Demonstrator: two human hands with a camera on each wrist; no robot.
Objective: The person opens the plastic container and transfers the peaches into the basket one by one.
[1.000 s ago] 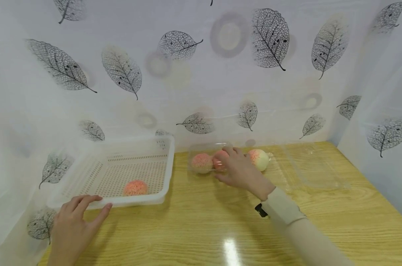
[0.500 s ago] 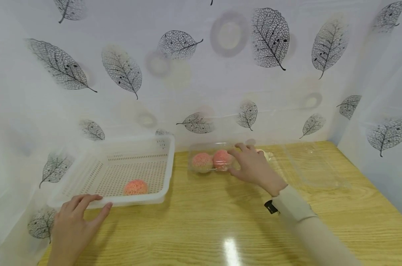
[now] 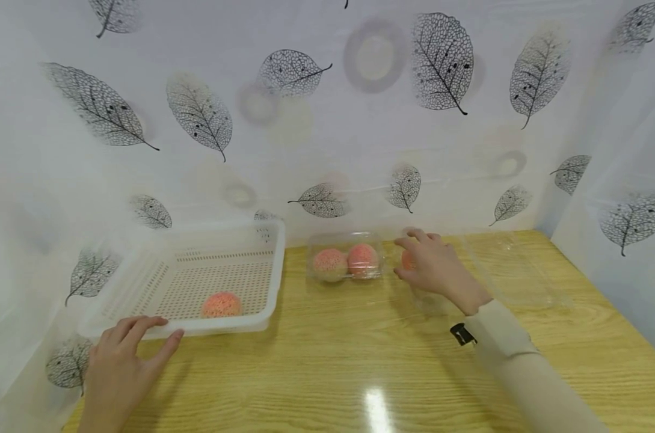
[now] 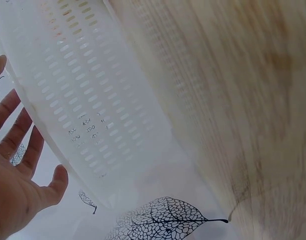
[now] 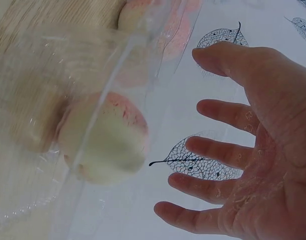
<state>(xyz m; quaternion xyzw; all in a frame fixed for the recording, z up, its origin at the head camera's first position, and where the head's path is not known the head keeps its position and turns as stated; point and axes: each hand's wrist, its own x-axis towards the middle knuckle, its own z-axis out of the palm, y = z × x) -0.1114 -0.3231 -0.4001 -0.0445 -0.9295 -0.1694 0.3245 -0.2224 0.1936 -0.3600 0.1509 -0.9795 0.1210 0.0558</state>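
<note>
A pale, leaf-printed sheet [image 3: 354,144] rises beyond the left hand [image 3: 121,367] and the right hand [image 3: 435,264], walling off the far side and both flanks. The wood-grain bench [image 3: 316,361] spreads beneath them; its far edge lies just beyond the right hand, while a broad stretch of wood runs between the two and on the near side, with a bright reflection on it.

A white perforated basket [image 3: 224,326] stands in front of the left hand, its near rim at the fingertips and its right wall rising between the two hands. Flat clear plastic [image 3: 513,273] lies to the right of the right hand, near the back. A clear box [image 3: 346,240] sits just left of the right hand, and more clear plastic packing [image 5: 43,65] lies below that hand.

The hands are well apart, fingers spread, neither clamped on anything; whether the left one presses the rim I cannot tell.

A pinkish ball [image 5: 105,150] lies beside the right hand's fingers, a clear plastic edge crossing it. Two similar balls [image 3: 329,264] fill the clear box; another ball [image 3: 221,305] rests in the basket, ahead and right of the left hand.
</note>
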